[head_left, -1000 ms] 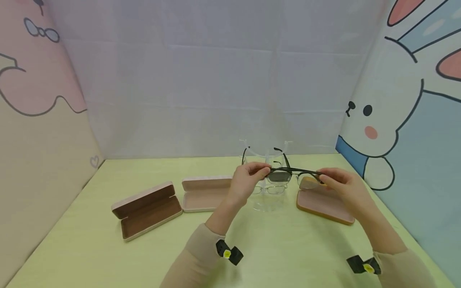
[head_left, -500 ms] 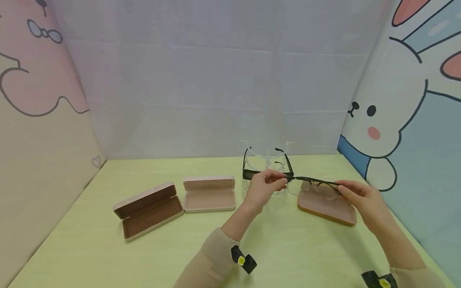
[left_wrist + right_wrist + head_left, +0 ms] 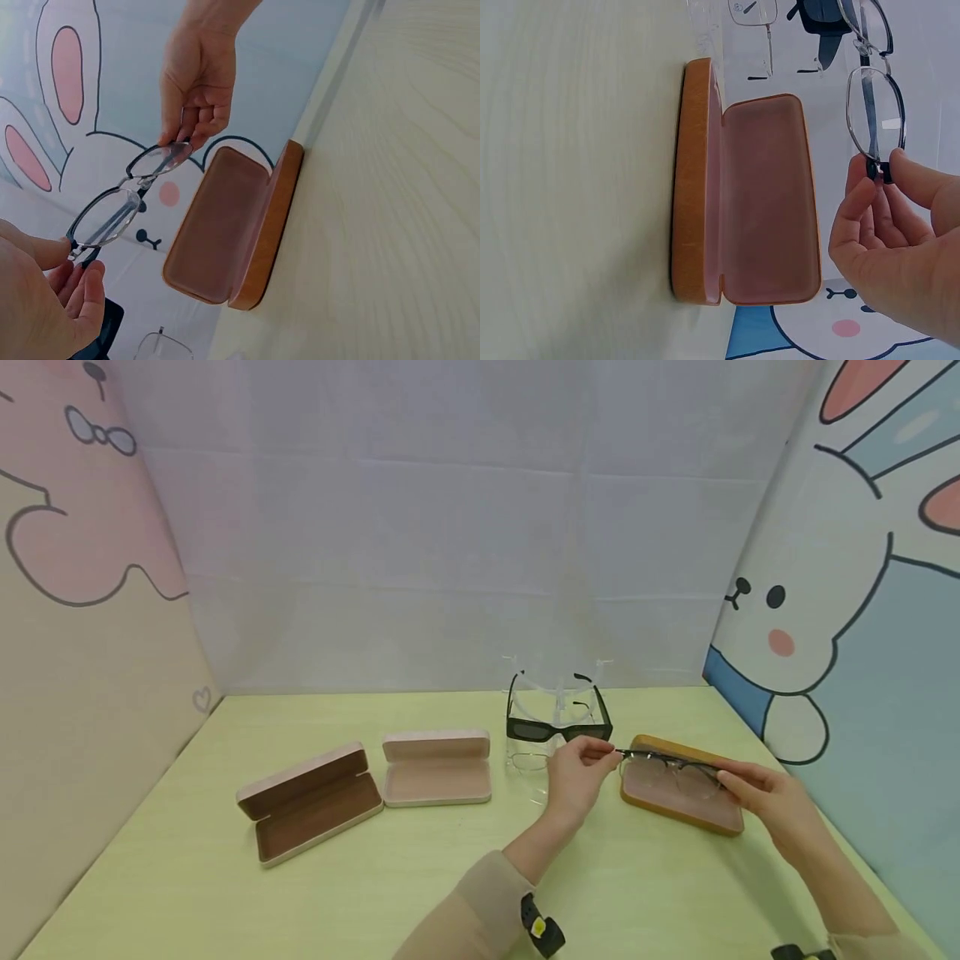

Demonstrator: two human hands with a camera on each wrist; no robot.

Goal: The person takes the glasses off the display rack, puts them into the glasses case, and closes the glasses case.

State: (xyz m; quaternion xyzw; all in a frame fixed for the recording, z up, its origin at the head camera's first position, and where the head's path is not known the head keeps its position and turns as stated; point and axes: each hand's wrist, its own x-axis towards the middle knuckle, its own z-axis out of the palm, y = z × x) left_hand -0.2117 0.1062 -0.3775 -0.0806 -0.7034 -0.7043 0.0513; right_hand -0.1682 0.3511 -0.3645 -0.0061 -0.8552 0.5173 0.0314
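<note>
Both hands hold one pair of eyeglasses by its two ends, with dark upper rims and clear lenses. My left hand pinches one end corner between thumb and fingers; my right hand pinches the opposite corner. Behind the lenses the temples lie folded, as the right wrist view shows. An open orange-brown glasses case with a pinkish lining stands below, its lid raised. In the left wrist view the eyeglasses are up off the table, beside the case.
A clear display stand bears black sunglasses and thin-rimmed glasses, partly behind my left hand. Further left, an open pale case and an open brown-lined case sit on the table. Printed cloth walls enclose the table.
Both hands have carried the eyeglasses rightward and lower, away from the display stand to over the orange-brown case. The black sunglasses on the stand have come into fuller view.
</note>
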